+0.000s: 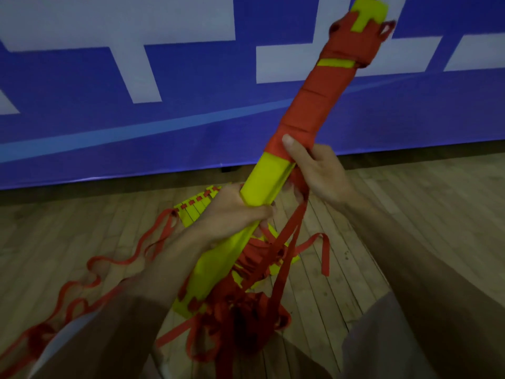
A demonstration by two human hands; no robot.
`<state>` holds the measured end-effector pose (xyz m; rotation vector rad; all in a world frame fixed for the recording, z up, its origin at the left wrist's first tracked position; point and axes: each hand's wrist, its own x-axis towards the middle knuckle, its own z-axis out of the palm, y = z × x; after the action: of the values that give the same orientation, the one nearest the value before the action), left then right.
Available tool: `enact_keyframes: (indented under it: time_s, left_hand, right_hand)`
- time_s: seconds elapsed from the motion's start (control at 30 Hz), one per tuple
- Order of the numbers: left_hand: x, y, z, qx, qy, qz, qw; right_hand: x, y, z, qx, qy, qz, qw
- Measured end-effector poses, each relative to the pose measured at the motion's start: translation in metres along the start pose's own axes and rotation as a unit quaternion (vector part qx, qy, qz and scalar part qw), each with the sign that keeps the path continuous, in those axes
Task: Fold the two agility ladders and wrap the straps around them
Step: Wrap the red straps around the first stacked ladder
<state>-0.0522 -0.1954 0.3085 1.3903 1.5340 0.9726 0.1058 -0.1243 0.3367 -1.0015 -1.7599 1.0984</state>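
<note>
1. At the far left, a loose red strap (90,265) snakes in loops across the wooden floor (68,228), from the bottom-left corner up toward the second ladder.
2. The second ladder (192,212) lies on the floor as a fanned stack of yellow rungs. It sits just behind the left hand and near the foot of the wall.
3. The left hand (235,212) rises from the lower left on a slanting forearm. Its fingers are clenched round the bare yellow middle of the folded ladder.
4. The folded ladder (262,181) is held in the air as one long bundle. It tilts from low near the person's body up to the right, and its tip almost meets the top edge of the view.
5. The wrapped strap (314,110) covers the bundle's upper half in red turns, with yellow showing at the tip and in one small gap.
6. The hanging strap (246,305) falls in a dark tangle from the bundle's lower half, and one loop swings out to the right.
7. The right hand (319,173) reaches in from the lower right and grips the folded ladder at the wrapping's lower edge. Its thumb lies flat on the red turns and its fingers curl round the bundle's right side.
8. Right of that forearm, floor planks run to the frame edge. Behind everything stands a blue wall panel (191,132) with white blocks, and the light is dim.
</note>
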Motion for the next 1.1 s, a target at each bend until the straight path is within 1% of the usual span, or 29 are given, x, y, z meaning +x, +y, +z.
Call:
enact_keyframes:
  time_s: [0.07,0.1,0.17,0.23,0.3,0.37,0.47,0.57,0.6,0.67,0.73,0.77,0.83,0.9,0.97,1.03,1.1]
  left_hand:
    - [0.009,-0.011,0.001,0.058,0.084,0.005,0.995]
    - [0.012,-0.016,0.000,0.103,0.117,0.006,0.988]
    - [0.014,-0.024,-0.004,0.227,0.165,0.010,0.960]
    - [0.012,-0.026,-0.008,0.304,0.172,0.027,0.937]
    - [0.009,-0.024,-0.007,0.364,0.149,0.035,0.919]
    - [0.005,-0.022,-0.005,0.411,0.120,0.043,0.903]
    - [0.003,-0.025,-0.008,0.382,0.048,0.074,0.920]
    - [0.005,-0.027,-0.017,0.357,-0.013,0.113,0.927]
    - [0.006,-0.025,-0.020,0.335,-0.017,0.119,0.935]
    - [0.007,-0.020,-0.025,0.236,0.002,0.123,0.964]
    - [0.005,-0.011,-0.030,0.105,0.008,0.091,0.990]
    - [0.004,-0.008,-0.032,0.054,0.001,0.061,0.997]
    - [0.002,-0.003,-0.035,-0.005,-0.031,-0.001,1.000]
    - [0.000,0.000,-0.036,-0.029,-0.061,-0.032,0.997]
    - [-0.002,0.001,-0.034,-0.030,-0.047,-0.033,0.998]
    - [-0.003,-0.001,-0.028,-0.017,0.009,-0.018,1.000]
    - [0.000,-0.006,-0.024,-0.001,0.058,-0.012,0.998]
  right_hand:
    - [0.000,0.006,0.005,-0.091,-0.006,0.007,0.996]
    - [-0.001,0.008,0.011,-0.117,-0.017,0.016,0.993]
    - [-0.001,0.010,0.022,-0.109,-0.044,0.057,0.991]
    - [0.000,0.009,0.028,-0.062,-0.059,0.111,0.990]
    - [0.000,0.008,0.031,-0.005,-0.058,0.154,0.986]
    - [-0.002,0.007,0.035,0.056,-0.036,0.171,0.983]
    - [-0.001,0.005,0.040,0.109,0.014,0.166,0.980]
    - [0.001,0.002,0.036,0.098,0.031,0.143,0.984]
    - [0.001,0.001,0.033,0.092,0.035,0.133,0.986]
    - [0.002,-0.001,0.030,0.092,0.041,0.105,0.989]
    - [0.004,-0.004,0.029,0.112,0.042,0.080,0.990]
    - [0.005,-0.005,0.028,0.129,0.040,0.071,0.988]
    - [0.005,-0.006,0.026,0.167,0.015,0.058,0.984]
    - [0.003,-0.004,0.024,0.185,-0.039,0.040,0.981]
    - [0.003,-0.001,0.022,0.186,-0.078,0.030,0.979]
    - [0.003,0.000,0.022,0.164,-0.083,0.035,0.982]
    - [0.003,0.000,0.023,0.115,-0.077,0.053,0.989]
